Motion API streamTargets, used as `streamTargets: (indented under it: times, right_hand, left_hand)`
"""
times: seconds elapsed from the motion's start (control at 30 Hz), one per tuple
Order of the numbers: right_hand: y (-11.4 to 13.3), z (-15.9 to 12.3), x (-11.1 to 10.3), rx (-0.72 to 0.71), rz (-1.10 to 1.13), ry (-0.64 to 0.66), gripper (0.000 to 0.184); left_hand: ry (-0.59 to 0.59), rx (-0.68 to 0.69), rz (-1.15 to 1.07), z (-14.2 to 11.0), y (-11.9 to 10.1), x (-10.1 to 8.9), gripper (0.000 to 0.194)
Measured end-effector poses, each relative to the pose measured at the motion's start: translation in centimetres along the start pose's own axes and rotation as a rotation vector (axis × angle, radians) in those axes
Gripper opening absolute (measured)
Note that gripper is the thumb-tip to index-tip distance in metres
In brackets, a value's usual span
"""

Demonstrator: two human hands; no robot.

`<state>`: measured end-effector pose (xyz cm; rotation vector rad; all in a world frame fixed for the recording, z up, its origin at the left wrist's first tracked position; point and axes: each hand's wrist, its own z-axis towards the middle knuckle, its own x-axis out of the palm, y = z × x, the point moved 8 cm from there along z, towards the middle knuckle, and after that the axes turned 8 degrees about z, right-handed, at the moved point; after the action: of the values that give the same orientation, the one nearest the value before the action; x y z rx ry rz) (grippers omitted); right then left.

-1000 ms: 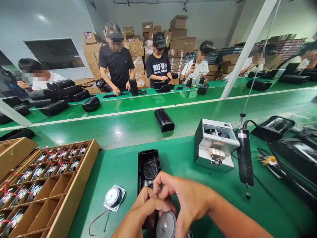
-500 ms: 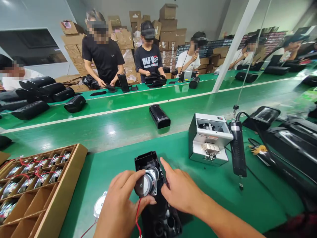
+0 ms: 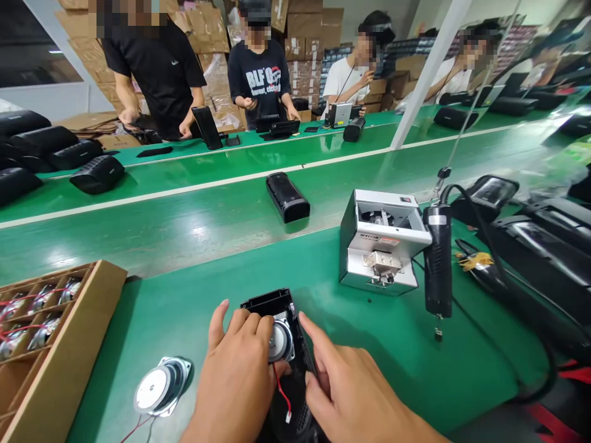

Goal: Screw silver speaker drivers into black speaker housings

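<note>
A round speaker driver (image 3: 279,340) with a silver back and red wire sits inside the upper part of a black speaker housing (image 3: 265,299). My left hand (image 3: 240,363) is closed on the driver's left side, its fingers over the rim and the thumb below. Along the housing's right edge, my right hand (image 3: 353,381) grips the side with index finger stretched forward and thumb bent in. The housing's lower part is partly hidden by my hands. A second speaker driver (image 3: 159,386) lies on the green bench to the left of my left hand.
A divided cardboard box (image 3: 87,344) of drivers stands at left. A screw feeder (image 3: 385,246) and a hanging electric screwdriver (image 3: 438,261) are at right, beside black housings (image 3: 549,258). Another black housing (image 3: 289,197) lies on the belt. Co-workers sit and stand across it.
The driver has gone from being held tilted above the housing to lying down inside it. My left hand followed it down. The view has shifted, showing more of the second driver.
</note>
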<state>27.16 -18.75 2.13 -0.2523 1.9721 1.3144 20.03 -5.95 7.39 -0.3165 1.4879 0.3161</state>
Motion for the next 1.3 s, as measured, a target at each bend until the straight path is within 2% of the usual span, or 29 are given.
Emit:
streamTargets:
  times: [0.17,0.6,0.8,1.03,1.3]
  right_hand:
    - [-0.04,0.09,0.07,-0.014,0.013,0.019,0.087]
    - [0.04,-0.19,-0.07,-0.003,0.083,-0.004,0.085]
    - [0.06,-0.45,-0.12,0.013,0.097,-0.02,0.082]
    - [0.07,-0.37,-0.24,-0.003,0.102,-0.041,0.083]
    - [-0.2,-0.37,-0.06,-0.006,0.1,-0.066,0.085]
  left_hand:
    - [0.054,-0.021,-0.007,0.43,-0.27,0.04,0.033]
    - [0.01,-0.037,-0.038,0.11,-0.34,0.13,0.046]
    - [0.012,-0.068,0.01,-0.15,-0.37,-0.23,0.044]
    - [0.028,-0.063,-0.033,0.02,-0.46,-0.16,0.046]
    - [-0.01,-0.058,-0.013,-0.31,-0.46,-0.3,0.047]
